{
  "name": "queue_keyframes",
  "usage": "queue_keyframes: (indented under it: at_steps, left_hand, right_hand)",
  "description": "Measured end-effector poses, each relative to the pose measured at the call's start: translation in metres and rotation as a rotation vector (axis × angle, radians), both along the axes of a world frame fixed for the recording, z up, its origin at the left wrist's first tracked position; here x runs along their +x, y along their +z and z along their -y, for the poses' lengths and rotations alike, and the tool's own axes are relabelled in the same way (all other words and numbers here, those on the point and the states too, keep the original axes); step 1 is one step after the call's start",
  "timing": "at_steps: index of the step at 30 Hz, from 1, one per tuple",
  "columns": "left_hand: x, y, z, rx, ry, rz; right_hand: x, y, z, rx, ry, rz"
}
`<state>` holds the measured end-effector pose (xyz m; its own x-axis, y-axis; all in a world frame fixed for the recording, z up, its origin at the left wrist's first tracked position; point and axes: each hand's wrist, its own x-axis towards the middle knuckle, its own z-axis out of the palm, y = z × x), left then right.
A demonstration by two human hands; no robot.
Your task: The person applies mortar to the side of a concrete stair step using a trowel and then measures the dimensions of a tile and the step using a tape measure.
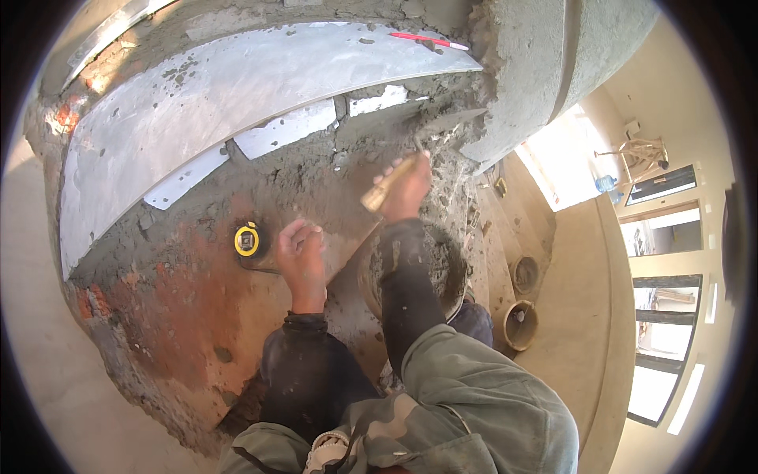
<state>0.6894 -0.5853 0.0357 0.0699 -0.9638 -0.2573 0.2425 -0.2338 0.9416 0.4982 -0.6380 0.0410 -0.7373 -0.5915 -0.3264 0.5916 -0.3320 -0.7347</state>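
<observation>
My right hand (407, 189) is wrapped round the wooden handle of a trowel (452, 120). The trowel's grey blade points away to the right, over the mortar beside a rounded concrete surface (525, 59). My left hand (301, 257) hovers over the brown step surface with loosely curled fingers, somewhat apart, and nothing visible in them. A yellow and black tape measure (247, 240) lies just left of it. Beyond both hands, a long curved grey slab (229, 87) rests on mortar, with white pieces (286, 130) showing beneath its near edge.
A red marker (426, 39) lies on the slab's far right end. Under my right forearm stands a bucket (368, 276) of wet mortar. Two round containers (521, 325) are on the floor at right. Exposed brick (93, 302) edges the left side; windows and a stool (641, 156) are farther right.
</observation>
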Motion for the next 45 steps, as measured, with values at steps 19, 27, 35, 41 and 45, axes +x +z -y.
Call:
queue_keyframes:
  at_steps: [19, 27, 35, 41, 45]
  left_hand:
    - [0.000, 0.012, 0.001, -0.084, 0.101, -0.037]
    - [0.021, 0.006, 0.009, -0.221, 0.345, -0.029]
    - [0.033, 0.007, 0.017, -0.361, 0.463, 0.400]
    - [0.044, -0.008, 0.025, -0.396, 0.542, 0.696]
    - [0.027, -0.004, 0.025, -0.301, 0.585, 0.880]
  right_hand:
    - [0.014, 0.019, 0.052, 0.117, 0.203, -0.286]
    - [0.098, 0.028, -0.049, 0.202, 0.632, -0.275]
    - [-0.058, 0.029, -0.081, 0.460, 0.504, -1.906]
    - [-0.162, 0.014, -0.003, 0.489, 0.262, -2.191]
    - [-0.215, 0.024, -0.010, 0.534, 0.315, -2.032]
